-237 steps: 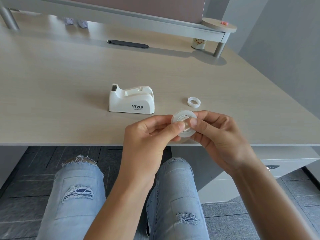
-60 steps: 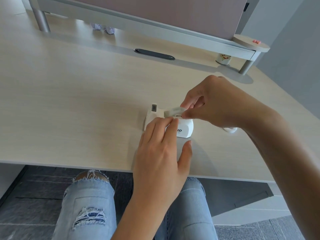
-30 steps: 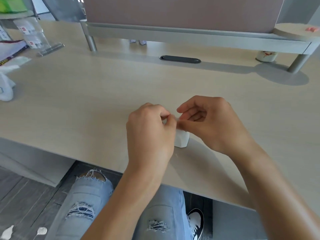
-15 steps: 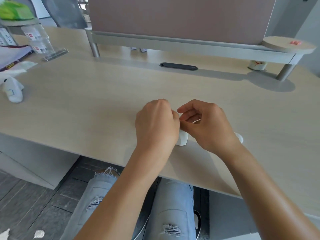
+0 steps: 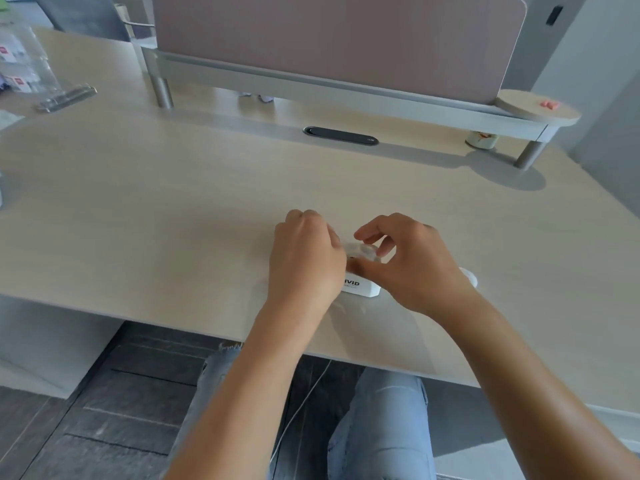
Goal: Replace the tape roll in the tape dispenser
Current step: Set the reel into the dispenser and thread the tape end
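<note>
The white tape dispenser (image 5: 360,285) stands on the wooden desk (image 5: 173,209) near its front edge, mostly hidden by both hands. My left hand (image 5: 304,258) covers the dispenser's left end with fingers curled down over it. My right hand (image 5: 408,261) is over the right part, its thumb and fingers pinching the clear tape roll (image 5: 362,251), which sits in the top of the dispenser. A small white ring, the old tape core (image 5: 471,276), peeks out on the desk behind my right wrist.
A raised monitor shelf (image 5: 346,95) with metal legs crosses the back of the desk, with a dark cable grommet (image 5: 341,135) and a small jar (image 5: 481,140) beneath it. A clear acrylic stand (image 5: 38,77) is at the far left. My knees are under the desk edge.
The view has shifted down and right. My right fingers have spread and lifted, so the tape roll now shows in the dispenser top. My left hand stays on the dispenser's left end.
</note>
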The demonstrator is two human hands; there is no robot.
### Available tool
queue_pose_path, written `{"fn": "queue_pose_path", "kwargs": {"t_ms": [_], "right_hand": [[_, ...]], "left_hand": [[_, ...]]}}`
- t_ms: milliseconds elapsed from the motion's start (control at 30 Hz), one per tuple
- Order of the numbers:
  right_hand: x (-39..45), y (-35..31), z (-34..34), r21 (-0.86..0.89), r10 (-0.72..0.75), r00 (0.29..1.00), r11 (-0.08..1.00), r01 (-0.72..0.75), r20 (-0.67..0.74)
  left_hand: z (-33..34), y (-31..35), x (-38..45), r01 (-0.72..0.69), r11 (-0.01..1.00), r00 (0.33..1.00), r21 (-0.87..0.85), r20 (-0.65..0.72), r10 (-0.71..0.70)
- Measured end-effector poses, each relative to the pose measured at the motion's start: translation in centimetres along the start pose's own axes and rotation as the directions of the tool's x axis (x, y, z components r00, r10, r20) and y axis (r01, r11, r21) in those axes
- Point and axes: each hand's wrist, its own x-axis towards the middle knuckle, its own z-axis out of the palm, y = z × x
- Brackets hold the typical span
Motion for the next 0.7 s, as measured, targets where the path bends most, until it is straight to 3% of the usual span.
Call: {"fn": "queue_pose_path", "kwargs": {"t_ms": [400,700], "right_hand": [[-0.5,-1.8,0.2,-0.143,0.062,0.998,0.988,-0.062,-0.002],[0.2,-2.8,1.1,-0.170,0.060,0.997,0.983,-0.068,-0.052]], "left_hand": [[-0.9,-2.8,1.0,0.090,0.964,0.996,-0.248,0.036,-0.084],[-0.5,-5.6,1.3,0.221,0.829,0.975,-0.514,0.119,-0.186]]}}
